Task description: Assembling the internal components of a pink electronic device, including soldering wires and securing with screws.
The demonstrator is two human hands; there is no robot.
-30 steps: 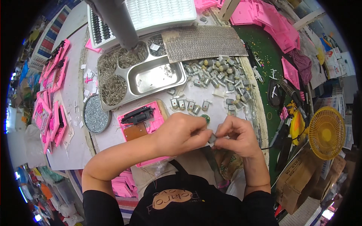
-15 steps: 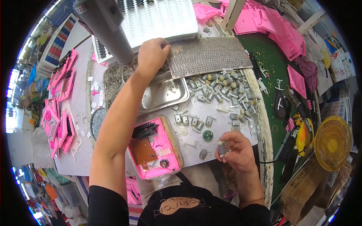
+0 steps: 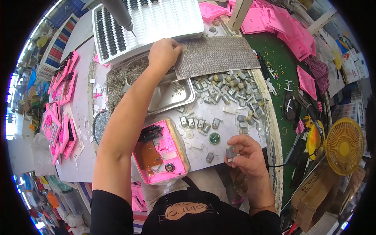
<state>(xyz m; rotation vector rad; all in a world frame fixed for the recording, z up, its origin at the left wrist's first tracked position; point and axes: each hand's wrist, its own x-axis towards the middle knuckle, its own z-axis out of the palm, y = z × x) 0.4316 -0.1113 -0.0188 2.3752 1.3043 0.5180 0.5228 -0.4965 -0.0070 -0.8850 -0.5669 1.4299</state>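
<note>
My right hand (image 3: pixel 248 156) pinches a small grey motor (image 3: pixel 232 151) between thumb and fingers, above the front right of the table. My left hand (image 3: pixel 163 54) reaches far forward, fingers curled at the left edge of a bumpy bubble-wrap sheet (image 3: pixel 219 56). What those fingers hold, if anything, is hidden. Between my arms lies a pink plastic housing (image 3: pixel 178 152) with a brown board, wires and a round metal part inside. Several loose motors (image 3: pixel 215 123) and a round green part (image 3: pixel 214 138) lie beside it.
An electric screwdriver (image 3: pixel 119 15) hangs point-down over a white tray (image 3: pixel 164 23) of small parts. Metal trays (image 3: pixel 190 96) with screws sit under my left forearm. A heap of motors (image 3: pixel 227 88) lies right of them. A yellow fan (image 3: pixel 344 145) stands far right.
The screwdriver has risen away from the metal trays and now hangs over the white tray. My left hand has shifted slightly right; my right hand still holds the motor.
</note>
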